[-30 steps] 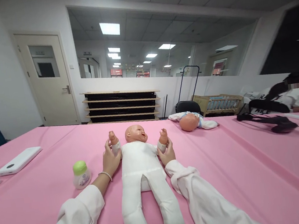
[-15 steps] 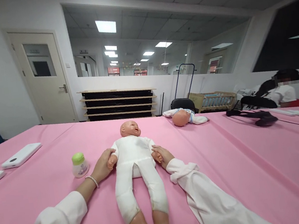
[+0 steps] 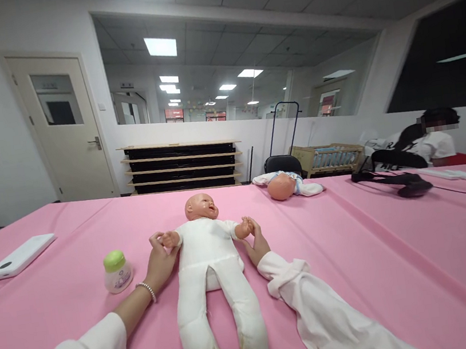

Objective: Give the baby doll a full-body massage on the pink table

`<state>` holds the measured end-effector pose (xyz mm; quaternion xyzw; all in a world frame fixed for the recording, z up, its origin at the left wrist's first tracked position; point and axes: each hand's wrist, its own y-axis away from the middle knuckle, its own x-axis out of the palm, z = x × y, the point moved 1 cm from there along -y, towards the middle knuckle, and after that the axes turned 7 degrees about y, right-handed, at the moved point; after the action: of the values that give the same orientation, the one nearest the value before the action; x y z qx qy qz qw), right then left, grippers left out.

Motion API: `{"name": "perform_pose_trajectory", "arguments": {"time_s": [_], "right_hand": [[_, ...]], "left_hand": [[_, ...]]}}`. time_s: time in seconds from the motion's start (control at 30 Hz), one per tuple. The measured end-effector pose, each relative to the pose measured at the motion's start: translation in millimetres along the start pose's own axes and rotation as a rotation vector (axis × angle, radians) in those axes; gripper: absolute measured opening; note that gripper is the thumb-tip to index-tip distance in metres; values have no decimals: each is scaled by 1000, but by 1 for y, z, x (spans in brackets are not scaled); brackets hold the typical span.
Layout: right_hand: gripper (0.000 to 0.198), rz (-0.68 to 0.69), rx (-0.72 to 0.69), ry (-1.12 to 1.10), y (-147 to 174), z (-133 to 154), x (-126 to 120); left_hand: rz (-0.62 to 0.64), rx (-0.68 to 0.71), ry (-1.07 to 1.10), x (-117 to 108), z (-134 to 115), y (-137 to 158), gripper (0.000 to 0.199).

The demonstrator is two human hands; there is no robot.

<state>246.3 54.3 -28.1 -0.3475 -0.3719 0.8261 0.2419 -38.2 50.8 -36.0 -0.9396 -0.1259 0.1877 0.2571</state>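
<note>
A baby doll (image 3: 206, 247) with a white cloth body lies on its back on the pink-covered table (image 3: 338, 275), feet toward me and head turned to the right. My left hand (image 3: 162, 263) is closed round the doll's arm on the left, near its small hand. On the other side my right hand (image 3: 257, 245) grips the other arm in the same way. Both doll arms are spread outward and raised a little. A small jar with a green lid (image 3: 117, 271) stands to the left of my left wrist, apart from it.
Another doll (image 3: 282, 185) in white and blue clothes lies at the table's far edge. A black strapped object (image 3: 394, 182) with a cable rests to the right. White flat devices (image 3: 21, 257) lie at the left. A person (image 3: 440, 139) sits beyond the right side.
Both my hands have lifted the doll's arms from low beside its body to spread out and higher. The view has shifted slightly.
</note>
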Motion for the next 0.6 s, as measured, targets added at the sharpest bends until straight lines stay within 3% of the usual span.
{"name": "perform_pose_trajectory", "arguments": {"time_s": [0.1,0.23,0.3,0.47,0.6], "right_hand": [[63,-16,109,-186,-11,-5,20],[51,-80,334,-208,-34,-11,54],[47,-67,353,-194,-42,-17,68],[48,55,341,-268,-47,-36,83],[47,177,406,-219,-46,-40,85]], "left_hand": [[-142,-18,-52,20,2,-18,46],[-177,73,-183,40,7,-47,36],[-127,32,-260,43,12,-59,33],[74,-233,-338,42,27,-72,37],[109,-285,-325,40,31,-73,40]]}}
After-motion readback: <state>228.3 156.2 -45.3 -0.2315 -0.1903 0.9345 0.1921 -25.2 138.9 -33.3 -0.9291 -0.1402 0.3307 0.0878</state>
